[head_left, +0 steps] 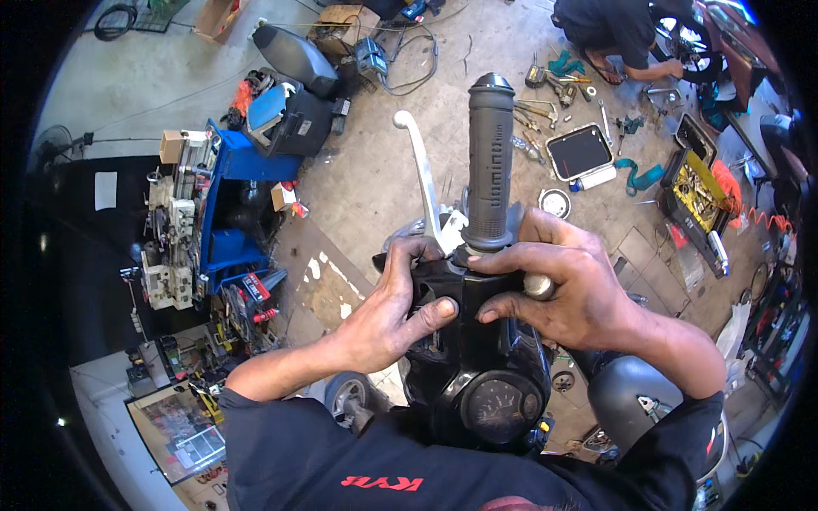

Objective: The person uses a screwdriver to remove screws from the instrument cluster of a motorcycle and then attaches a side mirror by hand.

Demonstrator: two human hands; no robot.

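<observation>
A motorcycle's black handlebar cover (464, 315) stands between my hands, with a round speedometer (498, 404) at its near end. My left hand (388, 311) grips the cover's left side, thumb on top and fingers curled over the far edge. From the right, my right hand (567, 277) pinches it between thumb and fingers, close to the base of the rubber handlebar grip (491, 162). A rounded metal end (538, 286) shows under my right hand; what it belongs to is hidden. Left of the grip, a silver brake lever (419, 170) points away.
Hand tools, a white-rimmed tray (579, 153) and a yellow-and-black toolbox (694, 200) lie on the floor at the right. Another person (613, 38) crouches at the far right by a wheel. A blue machine stand (230, 204) is at the left, a dark seat (294, 60) beyond it.
</observation>
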